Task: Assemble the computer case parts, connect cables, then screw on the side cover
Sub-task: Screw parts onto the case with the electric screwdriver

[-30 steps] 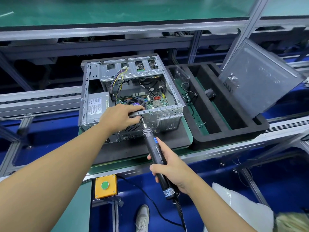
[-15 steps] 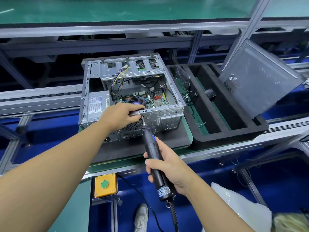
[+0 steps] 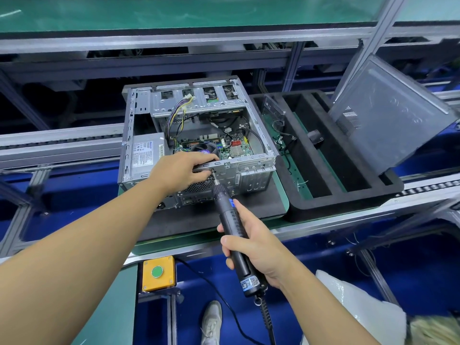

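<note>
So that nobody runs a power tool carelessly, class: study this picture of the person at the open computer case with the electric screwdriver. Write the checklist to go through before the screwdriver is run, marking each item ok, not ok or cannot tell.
1. Left grip steadies the case at its rear top edge: ok.
2. Right grip wraps round the screwdriver: ok.
3. Bit seated in a screw head: cannot tell, too small.
4. Left fingertips clear of the bit: not ok, they lie right beside it.
5. Side cover out of the way, leaning at the foam tray: ok.
6. Screwdriver cord hanging free: ok.
</note>
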